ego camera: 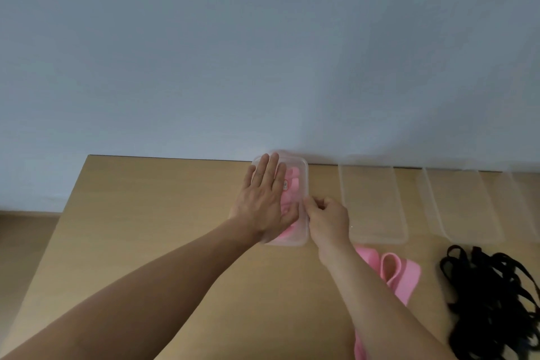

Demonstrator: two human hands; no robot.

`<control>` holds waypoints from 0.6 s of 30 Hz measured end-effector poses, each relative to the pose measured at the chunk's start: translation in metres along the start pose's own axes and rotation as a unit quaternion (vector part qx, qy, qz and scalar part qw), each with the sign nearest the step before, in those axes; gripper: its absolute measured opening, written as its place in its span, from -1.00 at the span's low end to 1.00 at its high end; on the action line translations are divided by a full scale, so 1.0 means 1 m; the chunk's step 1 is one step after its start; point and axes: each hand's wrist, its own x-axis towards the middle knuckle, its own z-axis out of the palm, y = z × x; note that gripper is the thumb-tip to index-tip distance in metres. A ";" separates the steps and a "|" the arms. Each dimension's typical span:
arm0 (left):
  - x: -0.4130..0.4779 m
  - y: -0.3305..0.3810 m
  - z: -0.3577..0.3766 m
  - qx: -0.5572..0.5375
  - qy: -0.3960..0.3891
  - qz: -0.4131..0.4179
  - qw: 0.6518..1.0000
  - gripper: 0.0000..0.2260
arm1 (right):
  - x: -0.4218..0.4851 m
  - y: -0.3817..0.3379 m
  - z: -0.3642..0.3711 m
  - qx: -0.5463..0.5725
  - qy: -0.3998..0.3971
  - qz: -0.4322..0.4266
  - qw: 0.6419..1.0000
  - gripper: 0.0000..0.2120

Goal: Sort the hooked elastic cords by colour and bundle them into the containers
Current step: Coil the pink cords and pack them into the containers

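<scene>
On my feed I see a light wooden table (146, 213) with a plain, smooth top. Its far edge sits against a pale blue-grey wall (263, 52), which fills the upper half of my view. Past the table's left edge I make out a strip of brownish floor (20, 257)

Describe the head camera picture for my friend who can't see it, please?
A person's left hand presses flat on top of a clear container holding pink cords, while the right hand pinches its right edge. On the wooden table lie loose pink cords, a pile of black cords and empty clear containers.
</scene>
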 end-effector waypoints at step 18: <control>0.000 0.001 -0.001 0.004 0.005 -0.006 1.000 -0.23 | -0.046 0.037 -0.017 0.092 -0.065 -0.001 0.994 -0.93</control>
